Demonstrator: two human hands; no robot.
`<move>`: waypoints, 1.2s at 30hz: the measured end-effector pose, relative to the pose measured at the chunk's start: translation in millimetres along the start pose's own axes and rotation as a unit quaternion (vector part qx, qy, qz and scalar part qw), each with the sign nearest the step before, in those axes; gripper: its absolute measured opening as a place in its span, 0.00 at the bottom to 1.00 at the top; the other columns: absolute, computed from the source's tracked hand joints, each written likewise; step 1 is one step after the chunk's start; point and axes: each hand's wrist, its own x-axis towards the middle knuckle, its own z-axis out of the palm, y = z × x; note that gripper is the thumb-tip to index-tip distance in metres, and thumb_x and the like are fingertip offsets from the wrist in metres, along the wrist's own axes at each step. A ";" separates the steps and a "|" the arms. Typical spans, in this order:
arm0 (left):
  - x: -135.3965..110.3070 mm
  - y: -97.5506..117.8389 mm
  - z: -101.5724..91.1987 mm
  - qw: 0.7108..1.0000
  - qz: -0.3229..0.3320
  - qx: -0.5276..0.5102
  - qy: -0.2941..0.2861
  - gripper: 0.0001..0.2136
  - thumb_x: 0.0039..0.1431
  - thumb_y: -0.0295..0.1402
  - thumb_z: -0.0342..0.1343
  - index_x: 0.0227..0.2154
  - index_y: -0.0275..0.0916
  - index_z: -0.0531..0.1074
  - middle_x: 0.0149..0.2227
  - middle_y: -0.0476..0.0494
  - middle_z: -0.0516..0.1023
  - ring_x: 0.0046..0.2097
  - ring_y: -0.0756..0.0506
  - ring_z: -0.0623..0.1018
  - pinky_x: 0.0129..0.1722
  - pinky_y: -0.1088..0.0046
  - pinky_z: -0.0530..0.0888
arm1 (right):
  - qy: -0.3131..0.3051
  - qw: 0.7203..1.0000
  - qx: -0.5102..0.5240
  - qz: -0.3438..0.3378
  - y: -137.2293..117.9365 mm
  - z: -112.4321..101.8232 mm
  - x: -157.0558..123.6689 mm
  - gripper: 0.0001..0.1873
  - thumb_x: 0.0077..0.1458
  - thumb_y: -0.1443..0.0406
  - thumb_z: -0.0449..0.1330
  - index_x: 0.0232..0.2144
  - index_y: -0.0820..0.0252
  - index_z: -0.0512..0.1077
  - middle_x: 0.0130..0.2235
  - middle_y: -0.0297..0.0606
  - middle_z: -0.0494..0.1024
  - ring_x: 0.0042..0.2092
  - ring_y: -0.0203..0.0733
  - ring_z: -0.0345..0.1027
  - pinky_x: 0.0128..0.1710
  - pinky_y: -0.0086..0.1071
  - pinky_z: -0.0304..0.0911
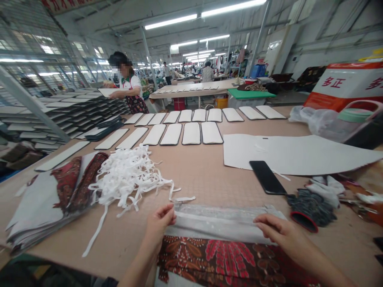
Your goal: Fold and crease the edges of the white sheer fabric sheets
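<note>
Directly before me lies a piece of patterned fabric (230, 257), dark brown with red and orange motifs, with a pale grey-white layer (215, 227) along its far edge. At the left end of that pale edge, my left hand (160, 223) has thumb and fingers pinched together on the cloth. My right hand (273, 229) is at the other end, its fingers bent and closed over the edge; the exact grip is partly hidden. A tangled heap of white strips (128, 175) lies beyond my left hand, and one loose strip end (185, 198) reaches close to it.
Rows of white dark-edged panels (191, 133) cover the table's far part. Stacked fabric pieces (38, 211) lie left. On the right are a large white sheet (287, 151), a black phone (267, 177) and dark gloves (312, 209). A person (128, 85) holds a panel beyond.
</note>
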 end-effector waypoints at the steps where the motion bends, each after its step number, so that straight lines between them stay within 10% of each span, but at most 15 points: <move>1: 3.0 -7.0 -3.0 0.997 0.018 0.072 -0.014 0.14 0.39 0.36 0.62 0.30 0.34 0.73 0.23 0.49 0.74 0.27 0.49 0.73 0.29 0.72 0.71 | 0.006 0.999 -0.035 -0.009 6.9 4.2 3.4 0.14 0.51 0.55 0.50 0.29 0.56 0.71 0.30 0.37 0.73 0.34 0.43 0.66 0.35 0.33 0.59; 7: 16.1 -30.5 -10.2 0.925 0.154 0.345 -0.037 0.10 0.47 0.36 0.50 0.26 0.36 0.72 0.27 0.45 0.75 0.31 0.45 0.73 0.35 0.67 0.68 | 0.025 0.987 -0.153 -0.028 28.7 35.1 17.2 0.14 0.54 0.59 0.44 0.27 0.58 0.66 0.32 0.41 0.73 0.37 0.45 0.66 0.39 0.38 0.58; 27: 23.2 -35.4 -7.9 0.876 0.162 0.453 -0.029 0.07 0.51 0.30 0.46 0.32 0.37 0.67 0.28 0.48 0.71 0.30 0.48 0.71 0.33 0.72 0.67 | 0.048 0.964 -0.260 0.018 30.2 45.5 32.6 0.12 0.56 0.62 0.44 0.28 0.58 0.66 0.32 0.39 0.74 0.37 0.45 0.68 0.37 0.36 0.56; 31: 17.0 -30.7 -3.2 0.799 0.224 0.558 -0.017 0.08 0.54 0.27 0.44 0.34 0.36 0.67 0.32 0.45 0.72 0.36 0.47 0.72 0.37 0.71 0.68 | 0.058 0.952 -0.299 0.013 27.1 46.1 32.5 0.12 0.56 0.64 0.45 0.28 0.59 0.67 0.32 0.39 0.75 0.37 0.44 0.68 0.37 0.34 0.55; 36: 3.2 -17.9 5.5 0.634 0.341 0.693 -0.032 0.10 0.56 0.24 0.43 0.33 0.37 0.70 0.37 0.42 0.73 0.41 0.42 0.71 0.41 0.64 0.66 | 0.063 0.939 -0.337 0.017 19.5 45.1 32.3 0.11 0.56 0.65 0.46 0.28 0.60 0.67 0.32 0.39 0.75 0.36 0.44 0.68 0.35 0.34 0.54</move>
